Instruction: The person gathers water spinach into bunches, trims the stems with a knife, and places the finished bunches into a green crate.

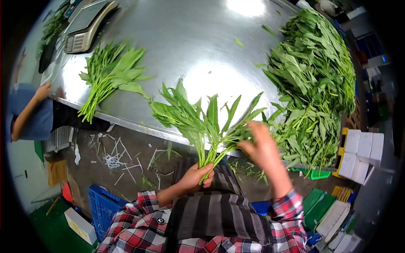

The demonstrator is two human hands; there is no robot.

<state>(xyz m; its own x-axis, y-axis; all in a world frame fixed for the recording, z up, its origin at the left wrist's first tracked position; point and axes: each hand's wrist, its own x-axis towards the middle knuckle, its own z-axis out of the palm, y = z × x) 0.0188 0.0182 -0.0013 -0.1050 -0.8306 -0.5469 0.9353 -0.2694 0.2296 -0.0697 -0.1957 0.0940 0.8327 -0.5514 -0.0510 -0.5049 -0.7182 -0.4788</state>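
Observation:
My left hand is wrapped round the lower stems of a bunch of water spinach, close in front of my apron. The leaves fan out upward over the near edge of the metal table. At the right side of that bunch is my right hand, a little blurred, with thumb and fingers apart and its fingertips close by the leaves. A large pile of water spinach lies on the table's right side. Another bunch of water spinach rests at the left, stems over the edge.
A weighing scale stands at the table's far left. Beside that corner, a person's hand touches the table edge. White strips litter the floor, with a blue crate below left and white boxes at right.

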